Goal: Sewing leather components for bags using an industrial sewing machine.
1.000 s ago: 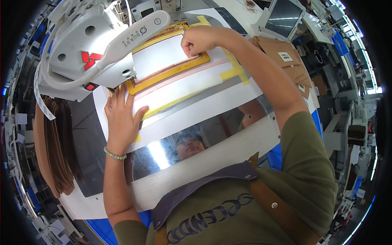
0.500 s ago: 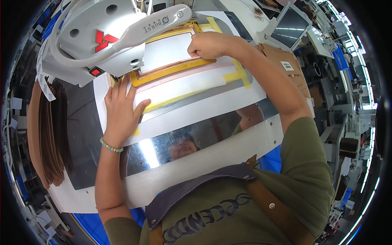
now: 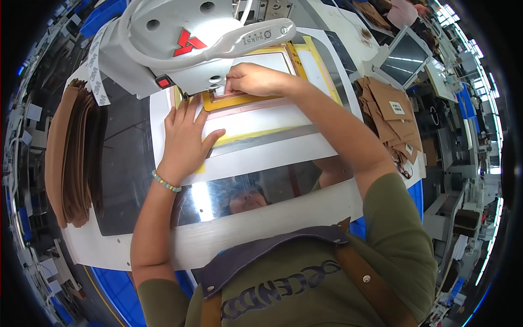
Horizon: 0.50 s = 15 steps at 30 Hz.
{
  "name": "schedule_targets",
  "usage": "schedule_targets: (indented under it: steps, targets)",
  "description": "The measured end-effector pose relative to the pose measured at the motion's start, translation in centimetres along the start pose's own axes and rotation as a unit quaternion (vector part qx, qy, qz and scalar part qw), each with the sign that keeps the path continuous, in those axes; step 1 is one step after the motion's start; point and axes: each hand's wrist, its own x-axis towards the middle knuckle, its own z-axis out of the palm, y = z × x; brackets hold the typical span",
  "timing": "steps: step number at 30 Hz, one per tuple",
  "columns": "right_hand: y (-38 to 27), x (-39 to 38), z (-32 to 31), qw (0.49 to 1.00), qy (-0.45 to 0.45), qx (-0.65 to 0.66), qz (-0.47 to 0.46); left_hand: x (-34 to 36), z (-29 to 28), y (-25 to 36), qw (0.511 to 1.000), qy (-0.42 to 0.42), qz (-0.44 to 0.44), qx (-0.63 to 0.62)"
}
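My left hand [image 3: 188,137] lies flat on a white sheet [image 3: 256,124] edged with yellow tape, its thumb spread. Its fingertips reach the lower left corner of a yellow rectangular frame [image 3: 245,102], beside the sewing machine head [image 3: 163,46]. My right hand [image 3: 255,80] is closed, fingers curled down inside the frame near its left end, close to the machine. Whatever those fingers pinch or press is hidden beneath the hand. A white panel [image 3: 269,61] shows within the frame.
A stack of brown pieces [image 3: 68,158] stands at the left. More brown pieces [image 3: 389,103] lie at the right, below a tilted screen [image 3: 407,56]. A shiny metal plate [image 3: 256,196] spans the table's near side. The machine head overhangs the frame's left end.
My right hand has moved left along the frame, from its right part toward the machine head. The left hand stays flat by the frame's corner. The whole view has shifted somewhat.
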Motion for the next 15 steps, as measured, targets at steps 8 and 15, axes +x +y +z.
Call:
schedule_targets:
  steps: [8, 15]
  targets:
    - [0.9, -2.0, 1.6, 0.983, 0.103, 0.106, -0.113, -0.7, -2.6, -0.8, 0.999, -0.023, 0.009, -0.04]
    - [4.0, -9.3, 1.0, 0.958, 0.245, 0.028, -0.146, -6.2, -13.5, -13.6, 0.968, 0.129, -0.171, 0.133]
